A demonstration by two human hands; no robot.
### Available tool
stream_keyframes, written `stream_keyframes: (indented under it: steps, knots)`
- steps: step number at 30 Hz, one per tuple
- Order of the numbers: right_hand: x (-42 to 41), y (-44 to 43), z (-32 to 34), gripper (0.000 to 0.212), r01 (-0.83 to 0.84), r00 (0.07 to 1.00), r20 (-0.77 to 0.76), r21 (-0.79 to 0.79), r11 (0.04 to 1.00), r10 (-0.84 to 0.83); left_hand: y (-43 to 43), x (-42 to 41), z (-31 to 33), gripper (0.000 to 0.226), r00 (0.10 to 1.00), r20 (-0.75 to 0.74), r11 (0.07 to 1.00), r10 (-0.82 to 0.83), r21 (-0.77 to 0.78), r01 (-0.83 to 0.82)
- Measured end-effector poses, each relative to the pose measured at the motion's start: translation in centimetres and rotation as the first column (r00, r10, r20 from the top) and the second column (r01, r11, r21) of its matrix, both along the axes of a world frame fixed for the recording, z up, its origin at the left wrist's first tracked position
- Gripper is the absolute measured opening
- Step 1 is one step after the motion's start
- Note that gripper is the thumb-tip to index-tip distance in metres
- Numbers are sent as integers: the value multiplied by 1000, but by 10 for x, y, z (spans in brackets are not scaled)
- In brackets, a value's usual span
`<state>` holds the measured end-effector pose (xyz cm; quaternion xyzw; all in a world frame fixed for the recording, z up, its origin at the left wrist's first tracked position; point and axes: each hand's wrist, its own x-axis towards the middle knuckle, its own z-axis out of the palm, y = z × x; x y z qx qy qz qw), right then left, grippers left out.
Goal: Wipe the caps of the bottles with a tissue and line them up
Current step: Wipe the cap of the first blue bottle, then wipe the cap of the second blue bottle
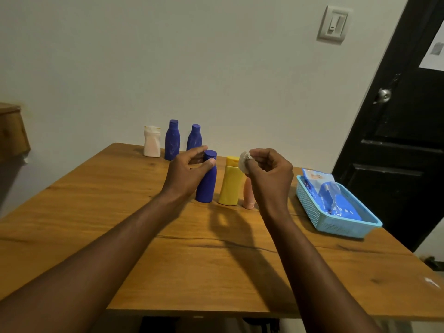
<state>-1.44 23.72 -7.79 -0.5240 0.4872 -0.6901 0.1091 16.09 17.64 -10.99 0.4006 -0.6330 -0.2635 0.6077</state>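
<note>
Location: wooden desk set against a pale wall, with a black door to the right.

Left hand: grips the near blue bottle at the neck. The thumb lies just under the cap and the fingers curl round behind it. The bottle stands upright on the desk.

Right hand: pinches a small crumpled tissue between thumb and fingertips, the other fingers curled. The tissue is raised at cap height, near the blue cap but not touching it. It sits in front of the top of the yellow bottle.

Front row: blue bottle, yellow bottle and a pink bottle, close beside one another. The pink one is partly hidden behind the right hand.

Back of desk, well apart from both hands: a white bottle and two blue bottles.

Right of desk: a blue basket holding a pack of wipes.

Assessment: the step in hand is the near blue bottle, steadied either for wiping or for placing in the row. Which cannot be determined.

Next move requires bringing the tissue leftward onto the cap while the left hand keeps the bottle steady. The three rear bottles appear outstanding.
</note>
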Motion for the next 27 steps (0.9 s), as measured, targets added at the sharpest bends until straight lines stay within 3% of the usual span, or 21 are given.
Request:
stream_keyframes:
  steps: [11, 18, 27]
  knots:
    - [-1, 0, 6, 15, -49, 998, 38, 30, 998, 48, 9, 12, 8, 51, 1000, 14, 1000, 21, 19, -21]
    - [15, -18, 73, 18, -120, 969, -206, 79, 990, 134, -1, 36, 56, 37, 987, 113, 992, 118, -51, -113]
    - [42, -82, 121, 22, -147, 896, -372, 269, 952, 244, -79, 60, 109, 45, 918, 360, 985, 167, -25, -169]
